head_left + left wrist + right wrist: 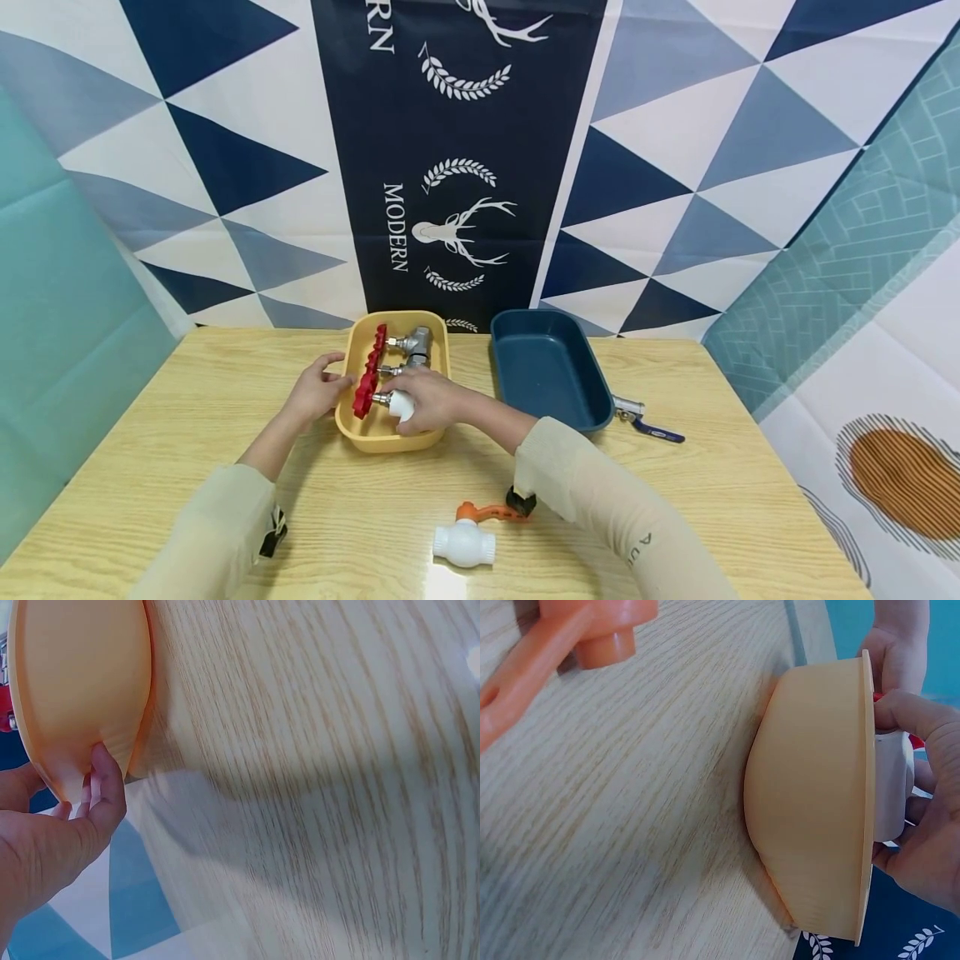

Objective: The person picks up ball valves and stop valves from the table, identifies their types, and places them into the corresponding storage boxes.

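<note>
My left hand (318,392) grips the left wall of a yellow plastic tub (390,445), thumb over the rim and fingers against the outside, as the left wrist view shows. My right hand (429,398) reaches over the tub's near right side and holds a white-bodied valve (402,405) with a red handwheel (363,395), down inside the tub. Beyond it lie two metal valves (417,342), their red handwheels lined up along the left wall. Part of the white body is covered by my right fingers; it also shows above the rim (892,787) in the right wrist view.
A dark blue tub (551,371) stands to the right on the wooden table (360,533). Beside it lies a metal valve with a blue lever (656,431). A white ball valve with an orange lever (465,543) lies near the front, close to my right sleeve.
</note>
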